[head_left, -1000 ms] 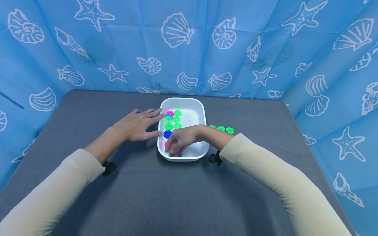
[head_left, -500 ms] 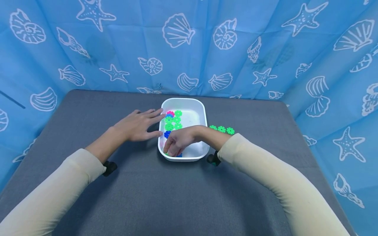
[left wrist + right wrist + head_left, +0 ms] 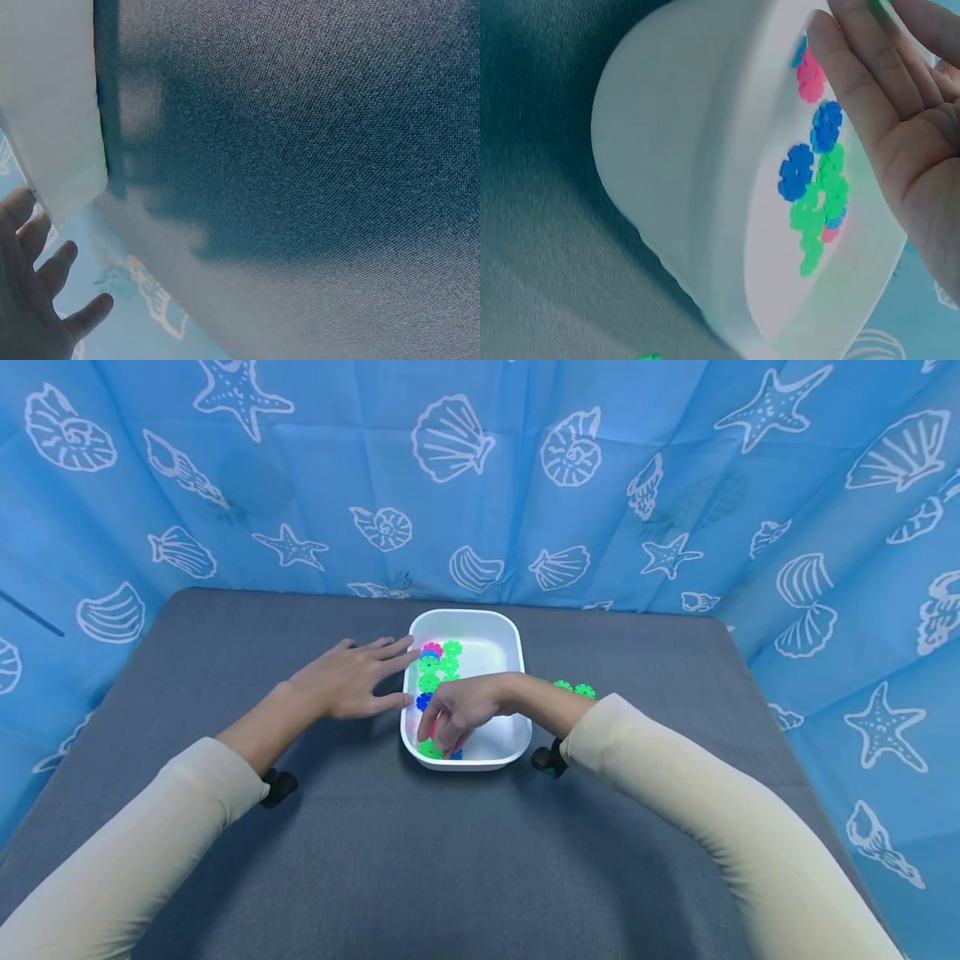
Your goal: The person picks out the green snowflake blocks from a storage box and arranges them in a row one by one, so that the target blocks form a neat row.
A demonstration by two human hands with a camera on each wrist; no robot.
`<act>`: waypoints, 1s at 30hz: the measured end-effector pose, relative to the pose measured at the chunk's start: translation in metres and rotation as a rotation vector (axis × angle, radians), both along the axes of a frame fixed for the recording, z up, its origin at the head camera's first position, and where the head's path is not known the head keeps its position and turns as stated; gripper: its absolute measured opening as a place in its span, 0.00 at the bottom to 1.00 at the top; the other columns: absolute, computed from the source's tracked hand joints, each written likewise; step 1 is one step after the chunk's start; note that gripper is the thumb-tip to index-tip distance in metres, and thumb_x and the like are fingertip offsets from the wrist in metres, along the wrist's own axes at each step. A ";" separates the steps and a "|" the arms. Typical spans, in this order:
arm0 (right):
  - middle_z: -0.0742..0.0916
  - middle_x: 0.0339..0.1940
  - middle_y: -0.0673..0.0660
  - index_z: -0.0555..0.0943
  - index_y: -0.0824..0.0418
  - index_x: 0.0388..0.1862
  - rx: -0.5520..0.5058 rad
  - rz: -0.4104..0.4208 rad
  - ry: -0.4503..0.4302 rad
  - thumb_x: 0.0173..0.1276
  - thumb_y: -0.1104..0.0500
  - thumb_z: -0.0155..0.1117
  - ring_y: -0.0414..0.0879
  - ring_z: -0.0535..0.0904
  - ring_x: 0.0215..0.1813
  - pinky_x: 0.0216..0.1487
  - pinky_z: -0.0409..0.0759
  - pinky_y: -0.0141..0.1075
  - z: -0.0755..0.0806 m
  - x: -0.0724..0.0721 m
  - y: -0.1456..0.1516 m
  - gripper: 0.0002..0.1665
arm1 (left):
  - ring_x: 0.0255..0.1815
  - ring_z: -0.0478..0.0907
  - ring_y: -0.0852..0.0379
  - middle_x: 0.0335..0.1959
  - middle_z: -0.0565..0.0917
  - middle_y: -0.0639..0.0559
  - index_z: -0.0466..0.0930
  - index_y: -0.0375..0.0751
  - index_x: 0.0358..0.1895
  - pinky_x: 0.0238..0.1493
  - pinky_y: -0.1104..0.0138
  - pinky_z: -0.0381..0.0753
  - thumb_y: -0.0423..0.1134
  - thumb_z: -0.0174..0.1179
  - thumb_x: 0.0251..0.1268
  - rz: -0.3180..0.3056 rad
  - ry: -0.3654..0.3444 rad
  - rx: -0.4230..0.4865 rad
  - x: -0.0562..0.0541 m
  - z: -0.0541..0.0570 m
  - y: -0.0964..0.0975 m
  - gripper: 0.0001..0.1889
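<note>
In the head view my left hand (image 3: pixel 352 677) is spread over the left rim of a white plastic tray (image 3: pixel 491 742), its fingers straight and fingertips right at the rim. The left wrist view shows that hand (image 3: pixel 45 277) beside the tray's outer wall (image 3: pixel 56 97). My right hand (image 3: pixel 468 706) reaches into the tray's near left corner, fingers bent down, pinching a green snowflake disc (image 3: pixel 431 749). Partly covered by that hand are a pink disc (image 3: pixel 811 79) and blue discs (image 3: pixel 827 126). Green discs (image 3: pixel 832 180) lie together along the tray's left side.
Green discs (image 3: pixel 584 692) lie in a row on the grey cloth-covered table (image 3: pixel 420 860), right of the tray; my right forearm partly covers them. A blue shell-print curtain (image 3: pixel 480 485) hangs around the table's back and sides.
My right hand shifts within the tray's near left corner and has risen slightly; more of the green disc at its fingertips shows now. The left hand stays at the rim.
</note>
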State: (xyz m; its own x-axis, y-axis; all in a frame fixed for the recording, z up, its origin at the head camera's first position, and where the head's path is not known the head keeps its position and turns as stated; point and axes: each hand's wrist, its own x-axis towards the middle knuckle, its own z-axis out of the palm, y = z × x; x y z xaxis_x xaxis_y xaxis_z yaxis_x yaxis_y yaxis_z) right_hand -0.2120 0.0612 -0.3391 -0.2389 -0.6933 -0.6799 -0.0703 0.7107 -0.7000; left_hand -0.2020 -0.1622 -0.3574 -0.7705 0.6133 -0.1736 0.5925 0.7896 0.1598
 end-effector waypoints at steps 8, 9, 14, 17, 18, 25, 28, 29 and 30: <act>0.89 0.42 0.59 0.77 0.65 0.61 -0.021 -0.024 0.046 0.73 0.65 0.61 0.47 0.87 0.49 0.55 0.81 0.35 0.010 -0.003 0.012 0.19 | 0.78 0.54 0.39 0.81 0.51 0.48 0.53 0.49 0.80 0.68 0.33 0.57 0.68 0.48 0.70 -0.004 0.007 -0.005 0.000 -0.001 0.000 0.42; 0.89 0.42 0.59 0.77 0.65 0.62 -0.029 -0.032 0.056 0.73 0.65 0.61 0.46 0.87 0.49 0.55 0.81 0.35 0.012 -0.004 0.015 0.20 | 0.78 0.54 0.39 0.81 0.51 0.48 0.53 0.49 0.80 0.68 0.33 0.57 0.68 0.48 0.70 -0.003 0.006 -0.005 0.000 -0.001 0.001 0.42; 0.90 0.41 0.59 0.76 0.66 0.64 -0.052 -0.087 0.116 0.73 0.65 0.61 0.47 0.87 0.48 0.58 0.80 0.37 0.023 -0.011 0.033 0.22 | 0.79 0.52 0.39 0.81 0.50 0.48 0.51 0.50 0.80 0.68 0.32 0.54 0.67 0.48 0.70 0.009 -0.014 -0.021 -0.001 -0.002 0.002 0.42; 0.90 0.41 0.59 0.77 0.66 0.64 -0.040 -0.134 0.131 0.73 0.66 0.59 0.48 0.87 0.48 0.59 0.79 0.38 0.029 -0.016 0.047 0.21 | 0.79 0.50 0.39 0.82 0.49 0.48 0.50 0.50 0.81 0.69 0.32 0.53 0.67 0.48 0.70 0.014 -0.025 -0.034 -0.002 -0.003 0.002 0.43; 0.90 0.41 0.59 0.77 0.66 0.63 -0.031 -0.148 0.142 0.73 0.66 0.59 0.48 0.87 0.48 0.59 0.79 0.39 0.031 -0.018 0.052 0.20 | 0.79 0.50 0.39 0.82 0.49 0.48 0.50 0.50 0.81 0.69 0.32 0.53 0.68 0.48 0.70 0.017 -0.026 -0.035 -0.002 -0.003 0.003 0.43; 0.90 0.40 0.60 0.76 0.68 0.63 -0.026 -0.221 0.195 0.73 0.66 0.59 0.50 0.87 0.49 0.59 0.79 0.44 0.045 -0.026 0.094 0.21 | 0.79 0.50 0.40 0.82 0.48 0.48 0.49 0.50 0.81 0.69 0.32 0.52 0.68 0.47 0.70 0.018 -0.021 -0.038 -0.001 -0.003 0.003 0.43; 0.90 0.39 0.60 0.74 0.69 0.64 -0.039 -0.255 0.228 0.73 0.66 0.59 0.51 0.87 0.49 0.59 0.80 0.44 0.050 -0.030 0.115 0.22 | 0.79 0.50 0.40 0.82 0.48 0.48 0.49 0.50 0.81 0.69 0.32 0.52 0.68 0.47 0.70 0.017 -0.020 -0.034 -0.001 -0.003 0.002 0.43; 0.90 0.37 0.61 0.74 0.70 0.64 -0.047 -0.274 0.233 0.73 0.66 0.59 0.52 0.87 0.50 0.58 0.80 0.44 0.052 -0.031 0.122 0.22 | 0.79 0.50 0.40 0.82 0.48 0.48 0.49 0.50 0.81 0.69 0.33 0.52 0.68 0.47 0.70 0.017 -0.019 -0.033 -0.001 -0.002 0.002 0.43; 0.90 0.36 0.62 0.74 0.70 0.64 -0.054 -0.294 0.241 0.74 0.67 0.58 0.53 0.87 0.50 0.58 0.80 0.44 0.054 -0.032 0.128 0.22 | 0.79 0.50 0.40 0.82 0.48 0.48 0.49 0.50 0.81 0.69 0.33 0.52 0.68 0.46 0.70 0.016 -0.018 -0.032 -0.001 -0.002 0.002 0.43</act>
State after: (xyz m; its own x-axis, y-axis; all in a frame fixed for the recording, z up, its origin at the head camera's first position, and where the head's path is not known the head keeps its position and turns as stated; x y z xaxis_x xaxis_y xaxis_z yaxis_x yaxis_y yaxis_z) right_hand -0.2441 0.1895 -0.2855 -0.5816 -0.6045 -0.5444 -0.0357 0.6876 -0.7252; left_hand -0.2031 -0.1603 -0.3595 -0.7770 0.5945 -0.2069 0.5766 0.8041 0.1447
